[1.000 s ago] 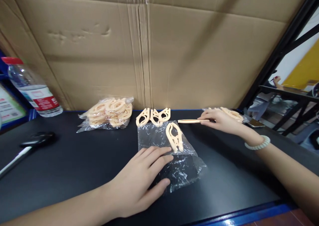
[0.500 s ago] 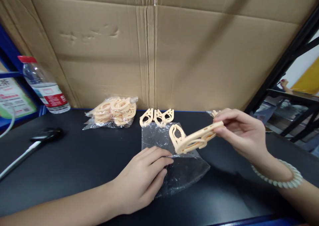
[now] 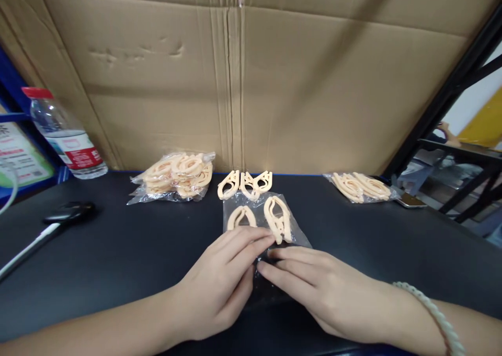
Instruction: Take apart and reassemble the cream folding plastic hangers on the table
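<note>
A clear plastic bag (image 3: 297, 233) lies flat in front of me. Within its outline are two beige folding hangers, the left hanger (image 3: 230, 221) partly covered by my fingers and the right hanger (image 3: 288, 220) fully visible. My left hand (image 3: 219, 283) has its fingers closed on the near part of the bag, against the lower end of the hangers. Close beside it, my right hand (image 3: 325, 293) pinches the bag, fingers pressed together. Just beyond the bag, loose folding hangers (image 3: 251, 193) rest on the black table (image 3: 157, 251).
Bagged hangers (image 3: 192, 165) are piled at the back left; another bag of hangers (image 3: 349, 186) lies at the back right, by a phone-like object (image 3: 411, 201). A water bottle (image 3: 80, 149) and a black device (image 3: 70, 212) with a white cable stand left. Cardboard (image 3: 314, 84) walls the back.
My right hand has come down and left from above the table to the bag. The hanger it held now lies at the bag's left. The bag of hangers at right is uncovered.
</note>
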A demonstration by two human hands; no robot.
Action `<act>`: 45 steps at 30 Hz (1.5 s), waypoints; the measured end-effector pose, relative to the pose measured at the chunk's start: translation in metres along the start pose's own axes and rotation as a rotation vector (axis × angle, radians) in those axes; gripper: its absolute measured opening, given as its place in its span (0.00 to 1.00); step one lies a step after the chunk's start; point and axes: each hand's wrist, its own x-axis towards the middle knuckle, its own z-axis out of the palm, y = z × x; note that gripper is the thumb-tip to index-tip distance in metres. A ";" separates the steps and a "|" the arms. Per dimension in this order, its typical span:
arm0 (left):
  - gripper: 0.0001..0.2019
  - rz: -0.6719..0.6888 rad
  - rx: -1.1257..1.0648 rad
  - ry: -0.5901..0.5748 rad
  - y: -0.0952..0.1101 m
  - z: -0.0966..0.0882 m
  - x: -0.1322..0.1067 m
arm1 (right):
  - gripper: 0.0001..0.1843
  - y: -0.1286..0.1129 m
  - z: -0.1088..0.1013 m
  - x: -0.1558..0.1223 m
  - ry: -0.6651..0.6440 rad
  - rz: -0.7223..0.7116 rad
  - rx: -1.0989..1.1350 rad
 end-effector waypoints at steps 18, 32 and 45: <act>0.21 -0.018 0.013 -0.164 0.002 -0.002 0.004 | 0.16 0.081 0.006 -0.009 0.324 0.443 0.223; 0.16 0.013 -0.012 -0.145 -0.002 0.001 0.001 | 0.29 0.165 0.037 0.015 0.045 0.276 0.010; 0.14 0.045 0.023 -0.165 -0.002 -0.002 0.002 | 0.31 0.219 0.051 0.054 -0.227 0.246 -0.039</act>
